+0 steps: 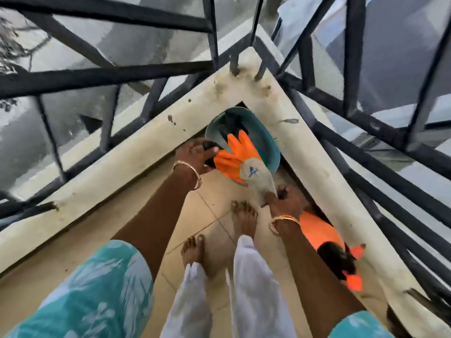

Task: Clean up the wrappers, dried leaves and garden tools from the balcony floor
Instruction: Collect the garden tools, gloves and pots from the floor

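An orange garden glove (235, 156) with a grey cuff lies over the rim of a teal tub (262, 135) wedged in the balcony corner. My left hand (196, 154) grips a dark object at the tub's left rim, touching the glove's fingers. My right hand (284, 201) pinches the glove's grey cuff low by the floor. An orange and black garden tool (332, 250) lies on the floor along the right wall, behind my right forearm. What the tub holds is hidden in shadow.
A low cream parapet (136, 154) meets in a corner ahead, topped by black metal railing (109, 76). My bare feet (242, 218) stand on beige floor tiles (214, 191) close to the tub. A dark object (393, 320) shows at the lower right.
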### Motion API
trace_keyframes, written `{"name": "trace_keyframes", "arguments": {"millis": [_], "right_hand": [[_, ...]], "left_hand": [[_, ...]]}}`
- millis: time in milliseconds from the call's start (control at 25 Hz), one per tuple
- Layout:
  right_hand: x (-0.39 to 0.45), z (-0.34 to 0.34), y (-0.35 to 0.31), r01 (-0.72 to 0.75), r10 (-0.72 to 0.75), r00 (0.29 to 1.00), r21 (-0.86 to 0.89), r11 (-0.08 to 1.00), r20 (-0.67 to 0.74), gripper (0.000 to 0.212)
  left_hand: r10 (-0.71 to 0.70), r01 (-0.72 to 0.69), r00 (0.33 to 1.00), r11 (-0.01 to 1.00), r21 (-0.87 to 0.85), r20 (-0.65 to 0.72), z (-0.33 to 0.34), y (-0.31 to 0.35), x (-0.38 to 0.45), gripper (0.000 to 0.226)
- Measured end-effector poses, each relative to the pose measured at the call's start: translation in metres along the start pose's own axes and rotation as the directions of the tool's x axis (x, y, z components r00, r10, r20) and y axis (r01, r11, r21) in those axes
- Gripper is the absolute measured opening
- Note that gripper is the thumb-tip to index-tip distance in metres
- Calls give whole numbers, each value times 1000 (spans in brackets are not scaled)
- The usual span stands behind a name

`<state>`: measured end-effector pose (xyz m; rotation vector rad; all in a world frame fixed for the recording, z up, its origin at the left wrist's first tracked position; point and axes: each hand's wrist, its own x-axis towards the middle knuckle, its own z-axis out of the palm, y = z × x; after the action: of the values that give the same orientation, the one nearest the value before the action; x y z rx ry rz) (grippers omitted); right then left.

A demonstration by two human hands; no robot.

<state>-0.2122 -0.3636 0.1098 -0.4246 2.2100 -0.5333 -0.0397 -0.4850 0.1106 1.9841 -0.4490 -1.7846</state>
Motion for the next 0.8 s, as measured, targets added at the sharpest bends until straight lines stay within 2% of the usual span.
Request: {"name": "trace_keyframes", "arguments": {"millis": [80,160,240,360,440,520,560,600,680,760,800], "right_hand": [[34,19,1,38,-35,999,-101,994,35,27],[61,35,4,114,-105,993,-163,980,62,8],[82,49,5,201,-181,979,-256,946,98,17],[104,68,5,301,-259,953,-404,864,157,22],[113,78,1,312,-260,950,-475,823,175,23],[120,87,3,273,-195,960,-513,814,200,29],[123,89,3,244,-158,966,-531,812,203,36],[130,93,10,229,-135,970,-568,790,203,43],[131,90,-1,249,-150,967,-627,738,207,46],[124,90,-20,308,-99,935,-637,707,342,17],[122,93,-30,399,-113,896,-666,630,430,15]], "left_hand": [[35,-35,999,999,27,-6,13,1,40,23],[90,-89,996,995,45,-16,20,-1,72,22],[145,-144,989,988,60,-7,27,-2,98,20],[205,-205,979,977,58,-5,40,2,119,29],[254,-252,967,965,78,-17,47,1,132,32],[289,-283,957,939,195,-1,51,-5,144,38],[302,-295,953,903,314,28,52,-9,147,42],[334,-320,941,822,470,56,53,-14,148,44],[452,-377,887,585,718,98,54,-27,139,47],[571,-398,813,400,826,115,55,-46,127,49],[596,-406,789,319,856,153,55,-55,122,49]]}}
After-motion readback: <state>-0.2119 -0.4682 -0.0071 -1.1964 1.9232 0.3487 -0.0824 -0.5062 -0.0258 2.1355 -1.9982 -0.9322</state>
